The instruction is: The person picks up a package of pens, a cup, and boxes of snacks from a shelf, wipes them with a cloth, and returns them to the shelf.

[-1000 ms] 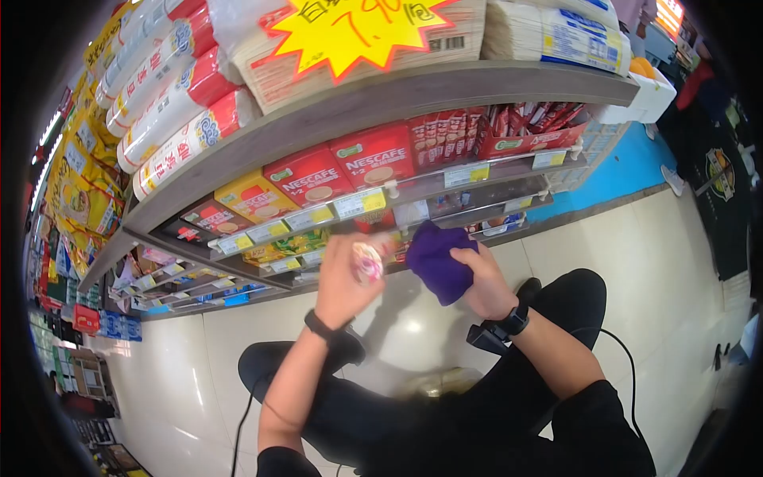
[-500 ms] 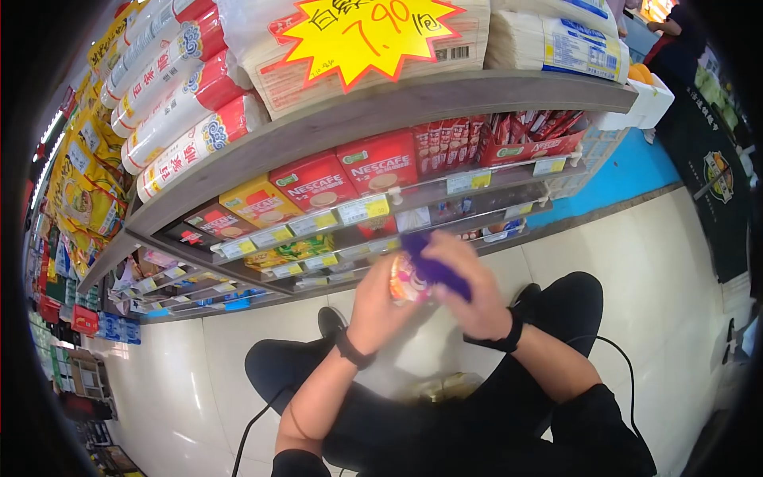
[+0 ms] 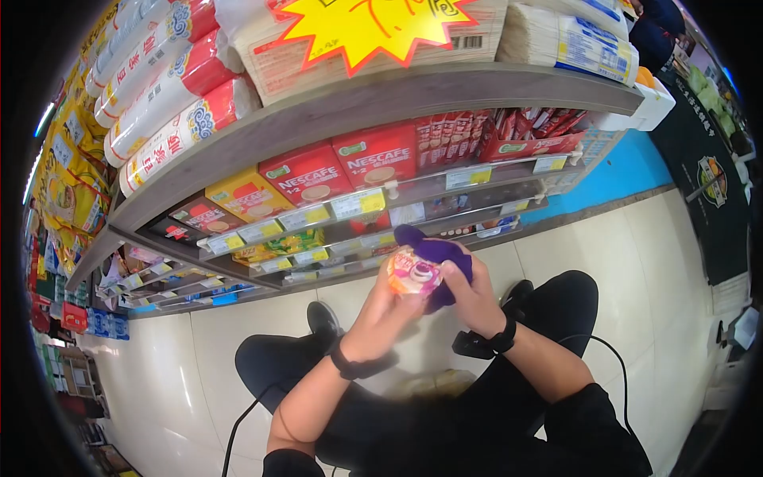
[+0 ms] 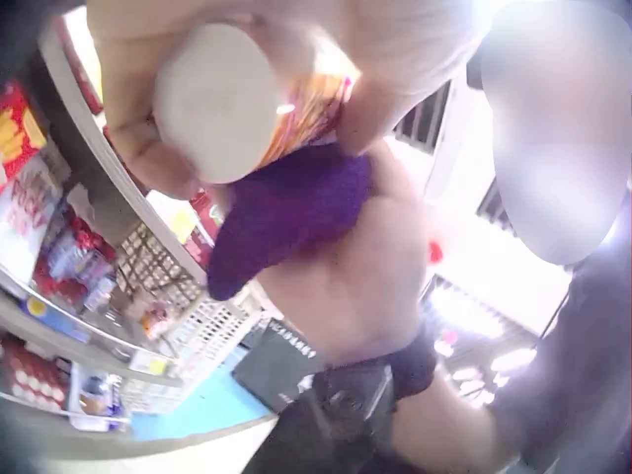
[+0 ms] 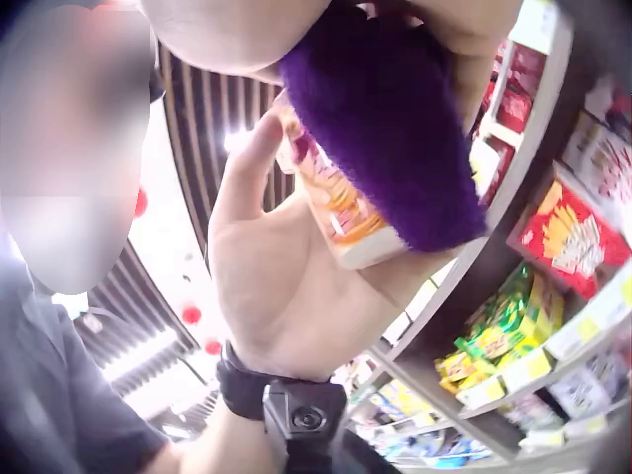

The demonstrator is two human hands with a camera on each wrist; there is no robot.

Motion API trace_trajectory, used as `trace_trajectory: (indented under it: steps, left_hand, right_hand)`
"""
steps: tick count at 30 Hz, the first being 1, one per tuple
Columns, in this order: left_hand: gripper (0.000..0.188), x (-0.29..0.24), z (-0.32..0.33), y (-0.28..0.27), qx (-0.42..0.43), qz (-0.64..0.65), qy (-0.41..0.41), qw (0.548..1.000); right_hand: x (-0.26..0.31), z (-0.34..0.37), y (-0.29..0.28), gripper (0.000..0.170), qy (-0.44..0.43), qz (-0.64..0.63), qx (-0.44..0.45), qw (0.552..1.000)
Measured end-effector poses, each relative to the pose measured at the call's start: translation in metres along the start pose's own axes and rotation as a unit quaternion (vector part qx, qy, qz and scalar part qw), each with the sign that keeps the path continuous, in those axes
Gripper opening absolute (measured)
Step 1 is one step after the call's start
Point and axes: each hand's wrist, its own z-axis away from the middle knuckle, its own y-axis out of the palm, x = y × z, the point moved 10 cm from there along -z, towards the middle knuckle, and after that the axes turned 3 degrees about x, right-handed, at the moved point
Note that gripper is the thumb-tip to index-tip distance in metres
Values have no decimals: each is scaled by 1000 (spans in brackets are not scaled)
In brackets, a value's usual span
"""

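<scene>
My left hand [image 3: 377, 314] grips a small round tub [image 3: 413, 274] with a pink and orange printed wrapper. Its white flat end [image 4: 212, 104] shows in the left wrist view. In my right hand [image 3: 474, 298] is a purple cloth [image 5: 395, 138], bunched and pressed against the side of the tub. The right thumb lies over the cloth's near edge beside the printed picture. Both hands meet in front of the lower shelves, above the floor between the knees.
Ahead stands a shelf unit with red Nescafe boxes [image 3: 377, 155], a yellow box [image 3: 248, 195] and price tags along its edges. On its top board [image 3: 358, 103] lie packs of tissue [image 3: 568, 44] and wrapped rolls [image 3: 179, 131]. A blue mat [image 3: 616, 175] lies at right.
The hands, first apart, have come together. The purple cloth has moved left onto the tub, and the right hand has shifted its hold around it.
</scene>
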Motion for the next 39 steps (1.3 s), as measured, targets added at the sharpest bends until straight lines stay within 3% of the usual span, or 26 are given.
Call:
trace_trajectory:
  steps: [2,6,9,12,15,18,19,21,22,25,29,33,34,35,36,37,39]
  left_hand:
    - [63,8,-4,-8,-16,0,11,1000]
    - [71,0,-7,-20,-47,-18,83,995]
    - [75,-4,-8,-22,-21,-4,71,997]
    - [73,-14,-5,-14,8,61,70,996]
    - [67,1,-6,-30,-30,59,37,997]
    - [55,9,-2,-52,-149,55,26,987]
    - [52,14,-2,-51,-147,111,18,983]
    - [47,25,-1,-47,-143,223,3,964]
    - [43,19,-2,-31,-91,299,39,949]
    - [42,17,2,-25,-70,267,68,959]
    - [40,24,0,-27,-45,283,3,958]
    - [31,28,4,-27,-79,310,-5,948]
    - [24,15,0,-26,-63,357,48,931]
    - [21,13,0,-39,-87,327,66,939]
    - [22,3,-1,-46,-98,296,111,943]
    - [25,-6,0,-50,-109,265,156,945]
    - [28,-12,-4,-48,-82,176,205,959]
  right_hand:
    - [-26,6,6,48,126,-179,1,976]
    - [-18,1,21,59,74,-106,55,990]
    - [-9,-5,20,51,34,4,94,995]
    - [-41,5,23,41,170,-97,107,975]
    - [-54,19,35,36,310,-97,143,935]
    - [-44,8,16,38,176,-63,12,982]
    - [-20,2,17,40,63,13,20,998]
    - [37,4,30,43,-165,162,37,972]
    - [49,4,45,53,-212,301,91,925]
    - [44,11,62,60,-257,390,80,881]
    - [36,43,95,53,-352,432,227,798]
    - [63,25,65,47,-370,387,158,830]
    - [68,19,54,44,-342,362,111,860]
    - [57,7,41,44,-232,248,84,937]
    - [39,1,34,45,-116,126,53,984]
    - [15,0,29,45,4,-2,18,1000]
    - [-43,-2,28,48,106,-166,65,978]
